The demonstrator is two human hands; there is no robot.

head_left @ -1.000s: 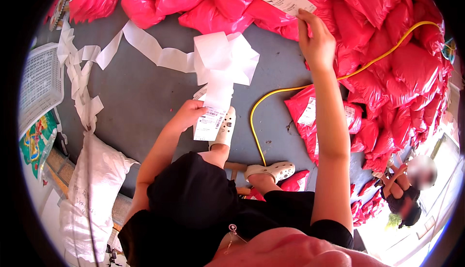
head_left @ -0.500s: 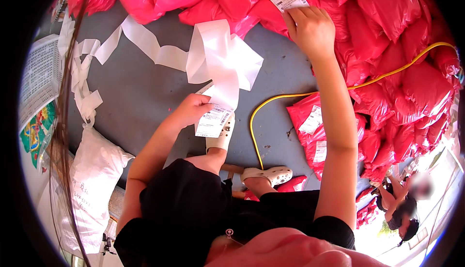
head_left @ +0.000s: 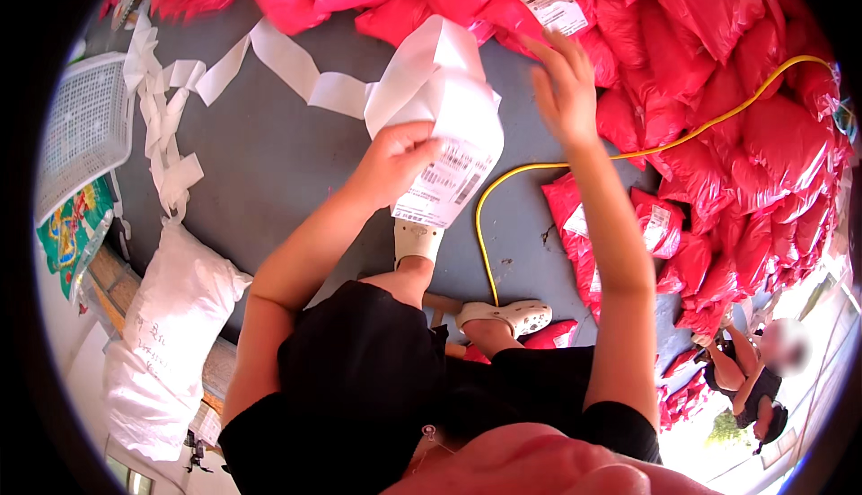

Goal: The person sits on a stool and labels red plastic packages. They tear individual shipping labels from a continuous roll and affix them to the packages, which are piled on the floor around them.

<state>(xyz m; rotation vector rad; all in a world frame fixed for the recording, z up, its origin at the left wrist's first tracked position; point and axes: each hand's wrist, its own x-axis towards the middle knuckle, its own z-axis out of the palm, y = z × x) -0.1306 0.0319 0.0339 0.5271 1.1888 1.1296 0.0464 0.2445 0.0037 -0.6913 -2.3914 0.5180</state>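
Observation:
My left hand is closed on a long strip of white printed shipping labels, its thumb pressed over the top label. The strip's blank backing loops up and trails away to the left. My right hand is empty with its fingers apart, slightly blurred, just below a shipping label lying on a red plastic parcel bag. That label looks flat against the bag.
Red parcel bags pile up along the back and right. A yellow hose runs across the floor and bags. At left are a white basket and a stuffed white sack. A person is at the far right.
My right hand has let go of the label, leaving it on the bag, and has drawn back toward me. My left hand has risen slightly to the right with the strip.

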